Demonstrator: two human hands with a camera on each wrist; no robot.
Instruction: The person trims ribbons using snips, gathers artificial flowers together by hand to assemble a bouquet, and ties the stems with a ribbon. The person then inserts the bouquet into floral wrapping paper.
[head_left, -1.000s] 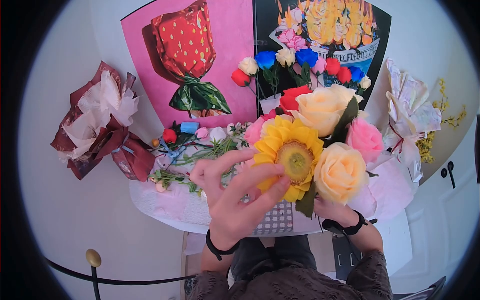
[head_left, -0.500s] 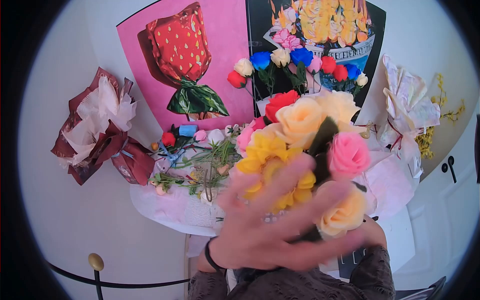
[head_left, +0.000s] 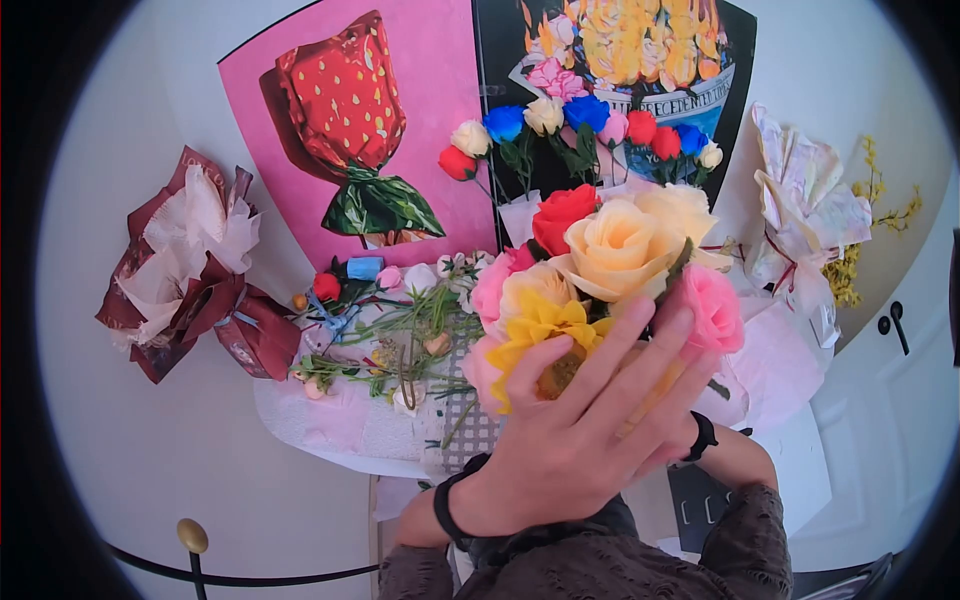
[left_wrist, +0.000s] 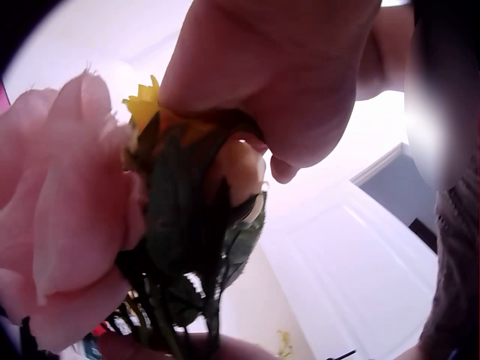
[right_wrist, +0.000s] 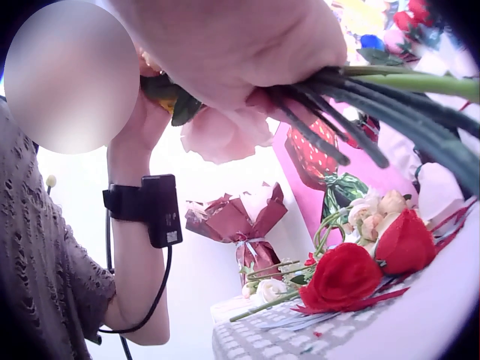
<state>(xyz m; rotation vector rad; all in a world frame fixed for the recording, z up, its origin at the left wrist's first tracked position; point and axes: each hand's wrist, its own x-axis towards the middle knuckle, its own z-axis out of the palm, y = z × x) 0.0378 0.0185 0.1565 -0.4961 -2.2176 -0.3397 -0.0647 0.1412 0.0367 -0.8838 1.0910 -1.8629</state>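
A bouquet of artificial flowers is held up over the table's front: a yellow sunflower (head_left: 530, 335), a large cream rose (head_left: 622, 250), a red rose (head_left: 563, 222) and pink roses such as the one on the right (head_left: 714, 308). My left hand (head_left: 570, 440) lies across the bouquet's front with extended fingers, covering much of the sunflower and the lower peach rose. In the right wrist view my right hand (right_wrist: 255, 45) grips the bundle of dark green stems (right_wrist: 420, 120) below the blooms. The head view hides most of that hand behind the left one.
Cut stems and small flowers (head_left: 420, 320) litter the table's left side, beside a grey checked mat (head_left: 465, 395). A maroon wrapped bouquet (head_left: 190, 270) stands left and a pale one (head_left: 805, 210) right. Behind, red, blue and cream roses (head_left: 585, 112) stand before two pictures.
My left hand has gone from touching the sunflower's centre with thumb and finger to sweeping across and covering the bouquet's lower front. The bouquet has tilted slightly, and the right hand still holds it.
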